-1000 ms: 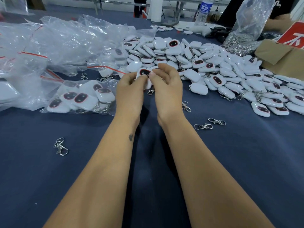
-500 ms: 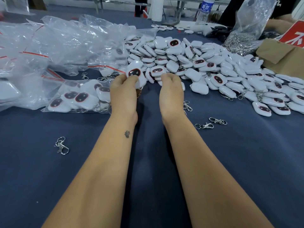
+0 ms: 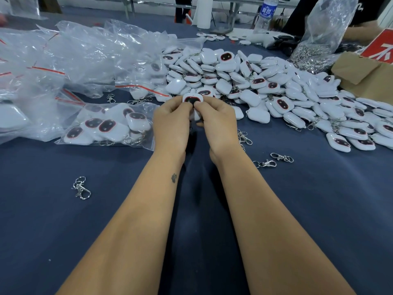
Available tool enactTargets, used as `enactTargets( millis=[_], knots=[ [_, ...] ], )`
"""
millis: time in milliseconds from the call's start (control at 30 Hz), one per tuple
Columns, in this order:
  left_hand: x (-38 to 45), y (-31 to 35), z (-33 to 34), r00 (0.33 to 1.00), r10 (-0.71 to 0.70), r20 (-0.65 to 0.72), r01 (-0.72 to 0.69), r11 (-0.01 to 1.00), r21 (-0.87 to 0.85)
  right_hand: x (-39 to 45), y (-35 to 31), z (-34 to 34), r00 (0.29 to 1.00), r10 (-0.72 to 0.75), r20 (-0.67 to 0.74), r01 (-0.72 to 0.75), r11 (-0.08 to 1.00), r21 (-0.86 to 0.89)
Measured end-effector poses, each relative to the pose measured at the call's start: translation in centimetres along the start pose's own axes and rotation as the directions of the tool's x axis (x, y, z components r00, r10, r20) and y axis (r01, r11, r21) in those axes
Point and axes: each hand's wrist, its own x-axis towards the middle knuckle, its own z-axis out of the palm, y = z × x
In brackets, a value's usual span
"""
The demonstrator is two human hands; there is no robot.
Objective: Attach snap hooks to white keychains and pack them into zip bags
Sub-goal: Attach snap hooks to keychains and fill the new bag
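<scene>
My left hand (image 3: 170, 122) and my right hand (image 3: 219, 122) meet at the centre and together pinch one white keychain (image 3: 192, 98) with a dark, red-rimmed face, held just above the table. Any hook on it is hidden behind my fingers. Behind it spreads a big pile of white keychains (image 3: 265, 88). A zip bag (image 3: 106, 124) holding several keychains with hooks lies to the left of my left hand. Loose snap hooks lie on the cloth: one at the left (image 3: 81, 188), two at the right (image 3: 274, 159), more by my right wrist (image 3: 244, 138).
Blue cloth covers the table (image 3: 319, 209). A heap of clear zip bags (image 3: 74, 60) fills the far left. At the far right stand a bag of metal hooks (image 3: 314, 52), a cardboard box (image 3: 365, 75) and a water bottle (image 3: 264, 15). Another person's arm shows at the top right.
My hands were apart half a second ago, the left one holding a keychain toward the bag. Now they have come together again on a keychain at the centre.
</scene>
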Motion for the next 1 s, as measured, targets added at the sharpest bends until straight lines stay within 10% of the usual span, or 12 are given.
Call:
enactTargets(
  millis=[1000],
  knots=[
    [-0.06,0.1,0.3,0.997,-0.058,-0.042,0.059,0.998,0.024,-0.02,-0.01,0.33,0.998,0.038,-0.058,-0.038,0.999,0.0]
  ],
)
